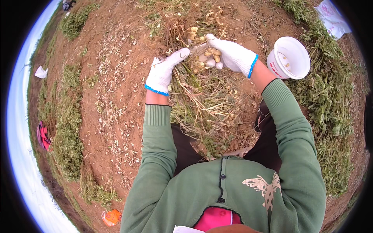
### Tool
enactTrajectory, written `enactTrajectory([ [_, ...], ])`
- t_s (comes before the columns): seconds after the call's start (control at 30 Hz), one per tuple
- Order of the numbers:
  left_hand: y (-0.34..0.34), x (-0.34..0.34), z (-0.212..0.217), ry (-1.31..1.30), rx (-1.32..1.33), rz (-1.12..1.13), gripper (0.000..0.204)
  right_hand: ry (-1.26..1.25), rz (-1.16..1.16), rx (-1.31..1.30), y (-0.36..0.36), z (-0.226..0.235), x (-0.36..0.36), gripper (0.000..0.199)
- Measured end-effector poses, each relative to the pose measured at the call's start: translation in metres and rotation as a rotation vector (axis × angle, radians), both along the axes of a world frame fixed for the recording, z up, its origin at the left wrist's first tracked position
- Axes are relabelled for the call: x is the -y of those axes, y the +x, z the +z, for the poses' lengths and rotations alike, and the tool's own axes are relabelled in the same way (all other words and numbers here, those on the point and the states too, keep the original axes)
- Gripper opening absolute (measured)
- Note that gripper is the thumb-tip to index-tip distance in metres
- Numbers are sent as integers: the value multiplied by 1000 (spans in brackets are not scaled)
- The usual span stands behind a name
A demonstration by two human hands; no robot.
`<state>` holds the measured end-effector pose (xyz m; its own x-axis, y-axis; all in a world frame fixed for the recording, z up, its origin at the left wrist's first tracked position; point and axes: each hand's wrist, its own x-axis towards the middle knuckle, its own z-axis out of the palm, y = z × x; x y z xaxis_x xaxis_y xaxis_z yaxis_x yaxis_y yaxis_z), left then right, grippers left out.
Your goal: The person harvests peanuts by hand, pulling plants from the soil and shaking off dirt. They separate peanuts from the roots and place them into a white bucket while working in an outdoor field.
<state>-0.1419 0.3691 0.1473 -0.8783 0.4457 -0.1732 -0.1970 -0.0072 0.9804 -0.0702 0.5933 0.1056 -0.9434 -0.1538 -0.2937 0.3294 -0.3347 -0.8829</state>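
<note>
Both of my hands wear white knit gloves with blue cuffs. My right hand (229,53) is curled around a cluster of pale tan peanuts (213,54), several of which show between the fingers and the palm. Close beside it on the left, my left hand (165,72) is closed on the pulled peanut plants (179,73), its thumb side pointing toward the peanuts; its fingertips are partly hidden by the stems. More stems and leaves of these plants spread over the ground between my legs. Other peanuts (193,32) hang on roots just beyond my hands.
A white plastic bucket (275,58) with a few peanuts at its bottom stands to the right of my right hand. Rows of uprooted green plants (326,101) lie along the right and left. A white sack (332,18) sits at the far right; an orange bag (111,217) lies lower left.
</note>
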Motion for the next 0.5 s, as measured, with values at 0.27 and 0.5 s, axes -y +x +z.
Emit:
enactTrajectory([
  [0.27,0,3,6,0,-17,-4,47,-144,89,-117,10,9,-11,49],
  [0.5,-2,3,6,-77,-18,60,54,-70,115,-234,10,3,-32,47],
])
